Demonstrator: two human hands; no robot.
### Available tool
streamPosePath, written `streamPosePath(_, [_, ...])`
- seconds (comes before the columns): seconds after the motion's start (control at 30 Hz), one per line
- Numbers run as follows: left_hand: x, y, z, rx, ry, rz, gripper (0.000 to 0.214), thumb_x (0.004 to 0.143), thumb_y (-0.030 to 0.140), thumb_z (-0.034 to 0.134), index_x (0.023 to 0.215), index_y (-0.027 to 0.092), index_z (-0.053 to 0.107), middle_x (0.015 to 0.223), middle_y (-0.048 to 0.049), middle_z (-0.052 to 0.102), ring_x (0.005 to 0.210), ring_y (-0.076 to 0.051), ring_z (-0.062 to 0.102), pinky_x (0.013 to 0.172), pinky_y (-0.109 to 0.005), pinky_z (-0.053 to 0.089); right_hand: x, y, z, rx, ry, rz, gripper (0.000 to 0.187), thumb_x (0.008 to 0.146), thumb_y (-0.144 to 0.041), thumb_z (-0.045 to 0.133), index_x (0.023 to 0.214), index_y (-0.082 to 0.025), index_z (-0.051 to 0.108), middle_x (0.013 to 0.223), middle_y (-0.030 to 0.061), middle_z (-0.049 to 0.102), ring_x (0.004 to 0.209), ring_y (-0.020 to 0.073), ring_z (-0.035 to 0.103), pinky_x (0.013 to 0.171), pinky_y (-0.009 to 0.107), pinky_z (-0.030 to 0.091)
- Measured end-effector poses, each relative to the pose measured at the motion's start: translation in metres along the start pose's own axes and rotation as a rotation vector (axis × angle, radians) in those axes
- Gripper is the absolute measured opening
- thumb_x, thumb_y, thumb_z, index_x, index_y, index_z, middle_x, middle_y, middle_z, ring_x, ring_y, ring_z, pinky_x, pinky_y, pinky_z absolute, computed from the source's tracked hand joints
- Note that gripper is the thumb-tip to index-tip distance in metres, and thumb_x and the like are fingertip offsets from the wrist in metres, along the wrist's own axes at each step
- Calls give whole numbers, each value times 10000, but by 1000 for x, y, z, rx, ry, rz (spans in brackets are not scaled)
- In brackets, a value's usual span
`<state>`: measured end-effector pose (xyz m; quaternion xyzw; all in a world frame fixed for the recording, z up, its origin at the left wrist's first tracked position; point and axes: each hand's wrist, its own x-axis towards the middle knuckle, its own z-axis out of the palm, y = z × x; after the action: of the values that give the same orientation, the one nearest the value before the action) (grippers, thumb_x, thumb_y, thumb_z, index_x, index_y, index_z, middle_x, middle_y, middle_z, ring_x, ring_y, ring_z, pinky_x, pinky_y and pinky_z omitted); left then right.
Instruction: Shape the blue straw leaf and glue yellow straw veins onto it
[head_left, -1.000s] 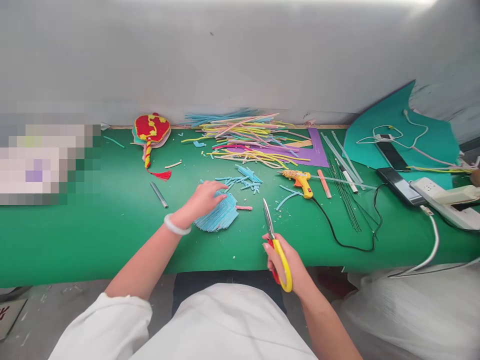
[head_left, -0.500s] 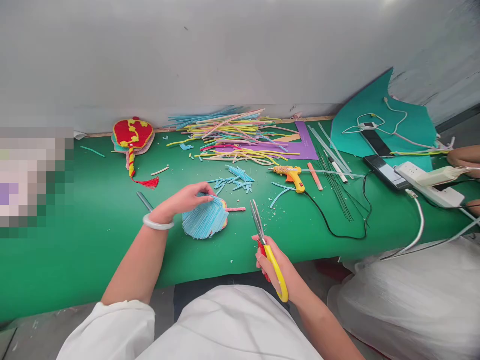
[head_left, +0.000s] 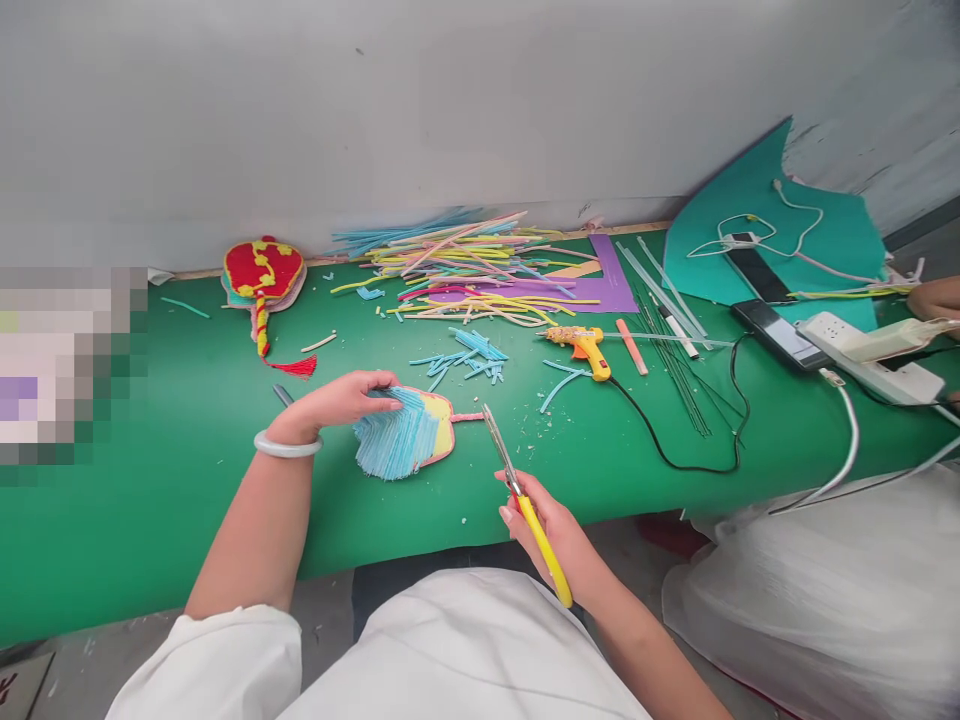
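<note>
My left hand [head_left: 352, 402] pinches the upper edge of a sheet of light-blue pipe-cleaner strips [head_left: 394, 435], laid side by side. Partly under this sheet is a small fan [head_left: 445, 435] with a yellow face, pink rim and a pink handle pointing right. In my right hand [head_left: 551, 520] is a pair of scissors [head_left: 534, 515] with yellow and red handles. Their blades look almost closed and point up toward the tip of the fan's handle. Cut blue pieces [head_left: 480, 350] lie just behind the fan.
Behind are a pile of coloured pipe cleaners [head_left: 450, 260] and a finished-looking red fan [head_left: 262, 270] with a tassel. A yellow glue gun [head_left: 589, 345] trails a black cord at right. Beyond it lie thin wires [head_left: 671, 360], a phone [head_left: 776, 335], a power strip [head_left: 885, 365] and another person's hand [head_left: 930, 300].
My left hand has moved left with the blue sheet, uncovering more of the fan's yellow face. The scissors have shifted slightly left, and their blades have drawn closer together.
</note>
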<state>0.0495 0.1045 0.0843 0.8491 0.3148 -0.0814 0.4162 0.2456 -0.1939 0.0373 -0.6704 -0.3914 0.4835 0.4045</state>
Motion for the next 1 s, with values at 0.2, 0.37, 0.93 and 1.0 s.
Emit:
streamPosePath(0.2, [-7, 10, -8, -78, -56, 17, 425, 794, 586, 606, 970, 204, 661, 840, 4, 622, 782, -169, 539, 683, -259, 428, -3, -8, -4, -161, 113, -87, 463, 853, -558, 566, 1169, -222, 602, 868, 37, 612, 707, 151, 560, 663, 265, 500])
streamPosePath(0.37, [-26, 30, -12, -195, -48, 78, 395, 787, 550, 637, 946, 189, 666, 816, 5, 621, 757, -153, 539, 662, -247, 428, -2, -14, -17, -239, 32, -98, 466, 858, -545, 577, 1207, -236, 563, 982, 66, 598, 790, 174, 577, 742, 308, 517])
streamPosePath(0.93, [-36, 67, 9, -273, -100, 164, 362, 782, 501, 659, 964, 192, 707, 896, -13, 709, 784, -166, 625, 653, -245, 454, -11, -28, -18, -46, -232, -132, 636, 839, -730, 487, 1250, -245, 489, 976, 54, 562, 849, 186, 565, 731, 288, 495])
streamPosePath(1.0, [-37, 68, 9, -272, -89, 174, 351, 787, 500, 657, 947, 192, 703, 890, -11, 707, 789, -167, 626, 650, -243, 452, -13, -27, -20, -28, -240, -124, 630, 833, -731, 496, 1240, -250, 490, 971, 55, 557, 840, 186, 560, 703, 284, 493])
